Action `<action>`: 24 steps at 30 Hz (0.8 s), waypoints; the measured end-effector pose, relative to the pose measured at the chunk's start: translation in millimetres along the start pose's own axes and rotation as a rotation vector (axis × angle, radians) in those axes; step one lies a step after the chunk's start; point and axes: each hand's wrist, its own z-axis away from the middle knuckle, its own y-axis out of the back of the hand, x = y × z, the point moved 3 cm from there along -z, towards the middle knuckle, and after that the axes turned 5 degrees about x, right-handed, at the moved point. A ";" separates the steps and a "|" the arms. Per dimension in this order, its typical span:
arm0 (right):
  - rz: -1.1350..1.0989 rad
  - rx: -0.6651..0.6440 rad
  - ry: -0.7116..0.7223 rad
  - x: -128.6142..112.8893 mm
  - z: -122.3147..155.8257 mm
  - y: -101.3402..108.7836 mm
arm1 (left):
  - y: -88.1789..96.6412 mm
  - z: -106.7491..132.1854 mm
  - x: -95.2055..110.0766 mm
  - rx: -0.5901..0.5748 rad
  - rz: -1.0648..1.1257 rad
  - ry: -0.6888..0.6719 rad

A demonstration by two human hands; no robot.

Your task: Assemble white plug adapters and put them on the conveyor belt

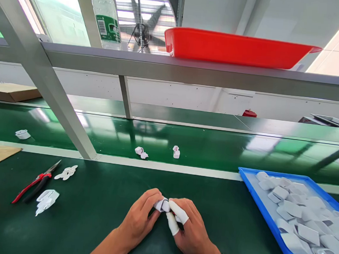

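Observation:
Both my hands meet low in the middle of the green table. My left hand (140,217) pinches a small white plastic part (162,204) from the left. My right hand (191,229), with white finger cots on two fingers, grips the same part from the right. A watch shows on my right wrist. A blue tray (258,198) full of several white plastic parts sits just to the right of my hands.
Red-handled pliers (35,182) and white plastic scraps (47,200) lie at the left. Three small white pieces rest on the green conveyor belt (215,147) beyond. An overhead shelf carries a red tray (238,48) and a water bottle (105,14). A slanted metal post (51,89) stands left.

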 end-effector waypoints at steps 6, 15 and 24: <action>0.016 0.009 -0.011 -0.8 -0.4 0.2 | -0.1 -1.6 1.0 0.011 -0.012 -0.009; 0.023 0.033 0.008 0.6 -0.8 -0.9 | -1.3 0.5 1.6 0.001 0.008 0.008; 0.006 0.031 0.015 2.2 1.7 -4.1 | -3.1 0.0 1.6 -0.001 0.013 0.024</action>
